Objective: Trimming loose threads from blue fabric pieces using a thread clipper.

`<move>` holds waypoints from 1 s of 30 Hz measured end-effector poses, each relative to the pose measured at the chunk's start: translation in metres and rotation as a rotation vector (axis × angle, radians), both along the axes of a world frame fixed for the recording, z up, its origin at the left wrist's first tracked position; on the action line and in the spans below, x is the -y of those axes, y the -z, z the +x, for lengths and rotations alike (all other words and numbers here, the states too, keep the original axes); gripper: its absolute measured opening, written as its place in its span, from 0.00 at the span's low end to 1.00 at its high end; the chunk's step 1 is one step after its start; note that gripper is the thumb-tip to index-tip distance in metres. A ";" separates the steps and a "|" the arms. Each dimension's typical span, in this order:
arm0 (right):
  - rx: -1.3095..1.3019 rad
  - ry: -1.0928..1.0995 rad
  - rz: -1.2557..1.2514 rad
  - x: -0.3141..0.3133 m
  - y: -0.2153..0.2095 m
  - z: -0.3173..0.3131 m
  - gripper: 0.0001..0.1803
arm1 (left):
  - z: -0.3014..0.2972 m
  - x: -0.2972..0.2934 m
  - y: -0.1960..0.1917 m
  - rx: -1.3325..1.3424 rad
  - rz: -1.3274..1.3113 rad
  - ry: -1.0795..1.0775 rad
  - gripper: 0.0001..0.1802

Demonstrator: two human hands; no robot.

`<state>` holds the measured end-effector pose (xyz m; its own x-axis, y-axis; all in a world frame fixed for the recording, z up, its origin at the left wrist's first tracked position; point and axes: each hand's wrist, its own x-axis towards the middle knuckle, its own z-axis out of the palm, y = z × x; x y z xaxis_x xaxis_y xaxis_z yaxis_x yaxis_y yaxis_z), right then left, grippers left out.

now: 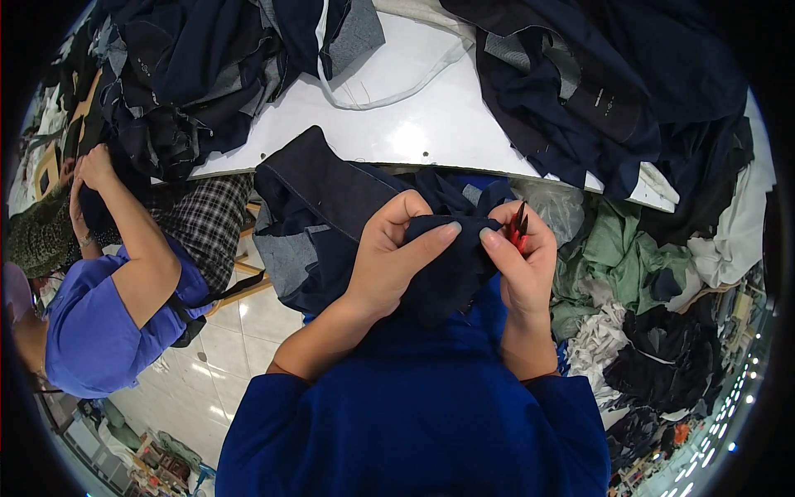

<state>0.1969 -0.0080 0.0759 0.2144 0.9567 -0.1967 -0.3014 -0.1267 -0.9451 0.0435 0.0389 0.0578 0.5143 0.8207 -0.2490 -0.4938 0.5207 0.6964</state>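
A dark navy garment piece (310, 186) lies across my lap and hangs from the table edge, its greyish underside showing at the left. My left hand (397, 253) pinches a fold of this cloth between thumb and fingers. Close beside it, my right hand (526, 257) grips the same fold with the thumb on top. Tucked in the right hand is a pair of red-handled thread snips (519, 232), dark blades pointing up and away from the cloth. The fingertips under the fold are hidden.
Navy garments pile on the white table (373, 137) at far left and far right (596, 91). A pale strip (397, 99) loops between them. Green cloth (629, 257) and scraps heap at my right. A co-worker in a purple shirt (124, 315) sits at my left.
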 end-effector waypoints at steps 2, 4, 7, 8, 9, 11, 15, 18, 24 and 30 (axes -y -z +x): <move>-0.001 -0.006 -0.002 0.001 0.000 0.001 0.04 | 0.000 0.001 0.000 0.008 -0.003 0.004 0.10; -0.003 -0.012 -0.003 0.002 0.000 0.001 0.04 | 0.000 0.002 0.001 -0.001 0.001 -0.002 0.10; 0.018 -0.015 -0.011 0.002 0.001 0.001 0.05 | 0.000 0.003 0.002 -0.013 0.013 -0.009 0.10; 0.028 -0.013 -0.017 0.002 0.002 0.001 0.05 | 0.000 0.003 0.003 -0.016 0.020 -0.010 0.10; 0.038 -0.011 -0.024 0.002 0.002 0.001 0.05 | 0.000 0.003 0.002 -0.016 0.020 -0.010 0.10; 0.036 -0.008 -0.024 0.002 0.002 0.001 0.05 | 0.000 0.003 0.002 -0.024 0.036 -0.014 0.11; 0.026 0.006 -0.026 0.001 0.002 -0.001 0.05 | 0.000 0.003 0.002 -0.025 0.043 -0.009 0.11; 0.048 -0.015 -0.032 0.001 0.004 0.001 0.05 | 0.000 0.003 0.004 -0.034 0.062 -0.017 0.10; 0.040 -0.045 -0.051 -0.001 0.005 0.002 0.08 | 0.001 0.003 0.003 -0.083 0.074 -0.046 0.12; 0.067 0.055 0.222 0.001 0.003 -0.008 0.23 | 0.001 0.000 0.003 -0.078 0.069 -0.141 0.12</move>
